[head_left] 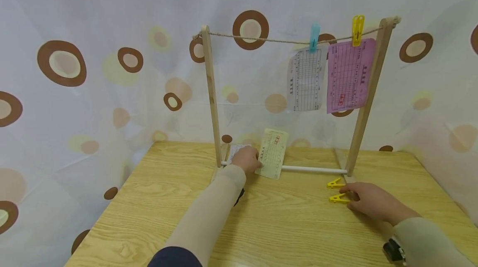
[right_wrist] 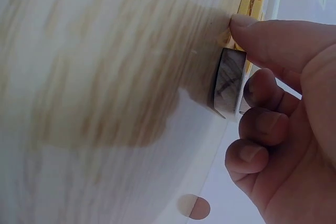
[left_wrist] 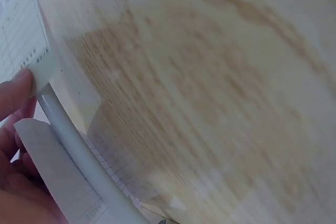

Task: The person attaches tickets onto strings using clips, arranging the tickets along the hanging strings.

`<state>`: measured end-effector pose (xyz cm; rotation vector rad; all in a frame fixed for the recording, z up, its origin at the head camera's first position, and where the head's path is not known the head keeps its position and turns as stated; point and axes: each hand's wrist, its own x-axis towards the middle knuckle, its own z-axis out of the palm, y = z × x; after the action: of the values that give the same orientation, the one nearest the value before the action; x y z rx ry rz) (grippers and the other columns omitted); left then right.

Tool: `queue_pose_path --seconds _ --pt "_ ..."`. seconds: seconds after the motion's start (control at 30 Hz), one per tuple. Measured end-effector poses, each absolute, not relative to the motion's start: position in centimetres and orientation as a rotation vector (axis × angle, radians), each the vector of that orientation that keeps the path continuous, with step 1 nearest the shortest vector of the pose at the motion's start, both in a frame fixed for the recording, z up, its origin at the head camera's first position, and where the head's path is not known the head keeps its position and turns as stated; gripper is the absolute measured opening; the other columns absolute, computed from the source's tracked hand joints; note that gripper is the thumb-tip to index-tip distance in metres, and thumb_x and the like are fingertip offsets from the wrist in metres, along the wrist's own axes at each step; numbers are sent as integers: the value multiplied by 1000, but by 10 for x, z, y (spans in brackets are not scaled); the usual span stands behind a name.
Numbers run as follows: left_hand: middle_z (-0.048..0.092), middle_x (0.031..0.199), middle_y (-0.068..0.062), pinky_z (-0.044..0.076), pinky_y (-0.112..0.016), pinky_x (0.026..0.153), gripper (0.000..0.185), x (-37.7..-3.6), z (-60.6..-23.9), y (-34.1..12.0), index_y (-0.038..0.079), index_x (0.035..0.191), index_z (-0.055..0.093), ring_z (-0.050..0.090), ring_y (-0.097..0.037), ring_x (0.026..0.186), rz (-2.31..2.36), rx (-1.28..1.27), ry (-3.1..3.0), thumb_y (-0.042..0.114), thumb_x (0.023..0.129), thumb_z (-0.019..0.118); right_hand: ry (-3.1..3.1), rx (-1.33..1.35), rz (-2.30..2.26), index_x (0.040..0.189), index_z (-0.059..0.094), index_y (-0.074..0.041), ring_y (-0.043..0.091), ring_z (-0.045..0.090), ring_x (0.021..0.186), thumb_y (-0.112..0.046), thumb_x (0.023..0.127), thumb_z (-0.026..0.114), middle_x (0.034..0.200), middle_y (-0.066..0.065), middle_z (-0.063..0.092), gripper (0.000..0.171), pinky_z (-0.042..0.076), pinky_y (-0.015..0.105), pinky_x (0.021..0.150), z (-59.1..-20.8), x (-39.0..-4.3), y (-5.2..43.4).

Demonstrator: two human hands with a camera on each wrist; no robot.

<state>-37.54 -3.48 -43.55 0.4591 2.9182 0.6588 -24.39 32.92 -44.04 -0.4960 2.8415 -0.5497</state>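
Observation:
My left hand (head_left: 246, 160) pinches a pale yellow printed slip (head_left: 273, 153) by its lower left edge, and the slip stands tilted up in front of the white rod. In the left wrist view the thumb (left_wrist: 18, 90) presses on the corner of this slip (left_wrist: 23, 35). Partly hidden behind that hand, a white printed slip (head_left: 236, 150) lies by the rod. My right hand (head_left: 373, 200) is low over the table at the right, thumb and forefinger pinching the end of a yellow clothespin (head_left: 337, 199). Just behind it lies another yellow clothespin (head_left: 335, 183).
A wooden frame (head_left: 212, 96) with a white bottom rod (head_left: 313, 170) stands at the back of the table (head_left: 284, 225). From its rope (head_left: 261, 39) hang a white slip (head_left: 307, 80) under a blue clothespin (head_left: 314, 37) and a pink slip (head_left: 349, 76) under a yellow clothespin (head_left: 357, 30).

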Motion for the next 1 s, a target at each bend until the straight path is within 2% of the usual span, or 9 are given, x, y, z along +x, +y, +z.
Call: queue_pose_path --seconds 0.1,0.17,0.3,0.5,0.6,0.7,0.83,0.93,1.0 --pt "31 54 4 30 -28 49 46 -374 -434 -38 14 62 41 29 -12 49 707 475 2912 20 97 70 2846 -491 -543 124 67 -6 16 47 74 -15 91 74 84 -4 53 36 41 38 68 -440 -245 328" --pt "21 54 3 26 -28 49 51 -372 -433 -39 15 61 34 22 -13 49 734 488 2908 21 100 66 2847 -488 -546 123 67 -7 16 47 75 -14 91 73 85 -4 54 34 42 39 68 -441 -245 328" --pt "20 55 4 25 -27 50 51 -369 -428 -42 17 62 32 20 -12 49 735 518 2934 25 102 64 2854 -486 -576 117 66 -9 15 46 72 -10 87 70 82 -3 52 30 40 37 66 -440 -244 328" --pt "25 57 3 27 -26 49 50 -364 -419 -42 17 62 34 23 -11 50 721 589 2979 26 102 63 2823 -419 -675 108 59 -10 16 43 63 -6 79 66 76 1 47 30 35 31 58 -440 -241 328" --pt "32 62 2 29 -26 51 47 -362 -414 -42 16 63 38 30 -12 54 704 612 3000 26 102 62 2831 -391 -691 108 57 -10 17 44 61 -9 81 67 77 2 48 29 35 29 55 -439 -241 328" --pt "45 71 1 36 -27 56 40 -358 -409 -43 15 67 49 41 -12 62 687 636 3016 27 104 60 2866 -423 -696 108 55 -9 15 42 59 -11 83 68 76 1 46 28 35 29 54 -438 -241 329" --pt "61 88 2 46 -30 67 26 -352 -405 -45 15 85 69 54 -13 76 718 668 3017 26 105 58 2905 -482 -726 108 54 -9 12 39 58 -13 85 69 76 0 44 28 33 28 54 -436 -240 328" --pt "64 93 4 48 -31 72 23 -350 -404 -48 15 93 73 57 -12 80 741 694 3031 26 105 57 2920 -508 -779 109 54 -9 10 38 58 -14 88 69 76 -1 43 26 33 27 54 -436 -240 326" --pt "62 88 3 47 -30 69 25 -348 -404 -50 15 88 71 55 -12 76 768 708 3029 25 105 56 2927 -520 -821 108 54 -9 8 39 58 -15 90 69 75 -2 43 25 34 27 54 -435 -241 324"
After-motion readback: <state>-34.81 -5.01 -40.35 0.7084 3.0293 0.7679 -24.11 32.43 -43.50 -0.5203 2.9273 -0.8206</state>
